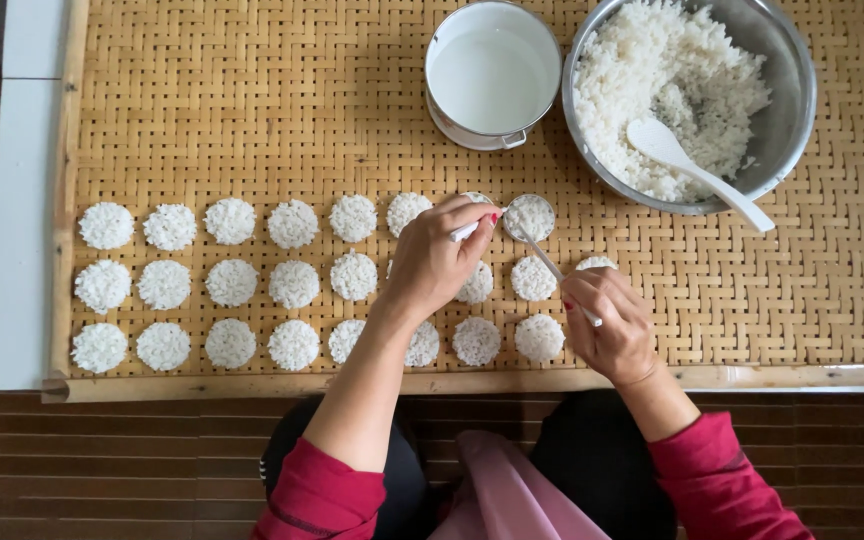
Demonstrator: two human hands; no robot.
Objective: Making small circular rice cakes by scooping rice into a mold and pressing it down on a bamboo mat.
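Round ring mould (530, 217) filled with white rice, flat on woven mat, top row's right end.

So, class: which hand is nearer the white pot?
Left. The left hand is below the white pot; the right hand is lower and further right.

My left hand (432, 262) reaches forward, wrist bent, fingers pinched shut with the thumb tucked under. My right hand (612, 325) sits nearer my body, curled into a loose fist; both forearms are bare, red sleeves pushed up.
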